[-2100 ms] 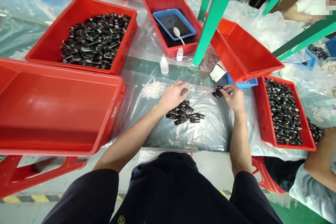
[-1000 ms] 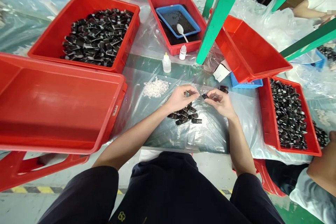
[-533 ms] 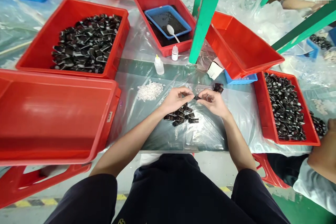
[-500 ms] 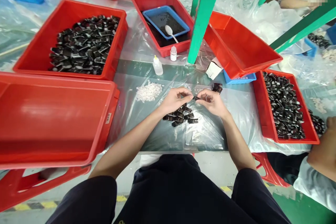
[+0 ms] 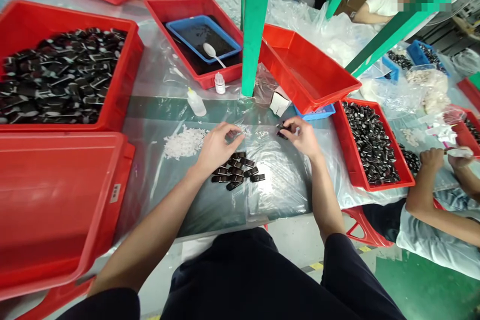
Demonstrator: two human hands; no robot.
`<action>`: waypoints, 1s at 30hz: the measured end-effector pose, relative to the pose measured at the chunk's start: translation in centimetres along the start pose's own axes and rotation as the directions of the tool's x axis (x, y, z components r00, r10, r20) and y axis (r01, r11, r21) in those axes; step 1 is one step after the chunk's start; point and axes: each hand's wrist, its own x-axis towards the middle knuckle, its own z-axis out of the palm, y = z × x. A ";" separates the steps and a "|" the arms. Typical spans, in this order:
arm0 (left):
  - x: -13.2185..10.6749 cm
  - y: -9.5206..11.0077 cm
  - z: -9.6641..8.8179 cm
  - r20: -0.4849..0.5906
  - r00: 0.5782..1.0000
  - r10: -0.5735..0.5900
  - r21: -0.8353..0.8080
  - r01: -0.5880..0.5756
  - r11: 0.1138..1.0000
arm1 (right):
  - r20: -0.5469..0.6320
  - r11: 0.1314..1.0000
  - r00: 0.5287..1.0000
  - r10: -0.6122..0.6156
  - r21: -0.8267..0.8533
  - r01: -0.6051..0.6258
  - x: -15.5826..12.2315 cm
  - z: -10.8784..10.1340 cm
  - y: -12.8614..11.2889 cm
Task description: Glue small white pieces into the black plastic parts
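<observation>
My left hand (image 5: 220,146) hovers above the table, fingers curved and the thumb and index tips slightly apart; I see nothing between them. Below it lies a loose group of small black glossy clip-like pieces (image 5: 235,171). A heap of small white bits (image 5: 183,142) is to its left, with a few more scattered past its fingertips. My right hand (image 5: 304,136) is closed at a small cluster of the same black pieces (image 5: 283,133), its thumb and fingers on one of them. The fingers partly hide that cluster.
Red bins of black pieces stand at left (image 5: 131,70) and right (image 5: 407,180). A tilted red bin (image 5: 318,70), a green post (image 5: 253,35), a dropper bottle (image 5: 196,102), a small bottle (image 5: 219,84) and a blue tray (image 5: 198,22) with a spoon lie beyond. A co-worker's hand (image 5: 431,159) is at right.
My hands, together at one black piece before, have parted. The right moved to the small cluster, the left drew away from it. The whole view has shifted with my head.
</observation>
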 end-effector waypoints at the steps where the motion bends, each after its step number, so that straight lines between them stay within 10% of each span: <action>1: 0.2 -0.4 -0.3 -0.014 1.000 0.003 0.066 -0.002 0.998 | -0.044 0.998 0.999 0.018 -0.065 -0.020 0.2 -0.7 0.5; 9: 0.4 -1.7 0.3 0.117 0.993 0.033 0.355 -0.073 0.932 | -0.069 0.991 0.997 -0.032 -0.135 0.022 -0.1 -0.7 -0.3; 12: 0.4 -1.1 0.7 0.165 0.983 0.080 0.394 -0.140 0.908 | 0.113 0.994 0.988 -0.108 0.011 0.107 -0.9 1.2 -2.6; 17: 0.6 -0.5 0.8 0.184 0.982 0.043 0.487 -0.129 0.864 | 0.538 0.988 0.832 -0.136 0.017 0.150 -2.8 3.6 -5.5; 30: 0.6 0.4 1.0 0.175 0.984 0.033 0.448 -0.109 0.887 | 0.652 0.970 0.757 -0.044 -0.154 0.190 -3.4 3.9 -6.6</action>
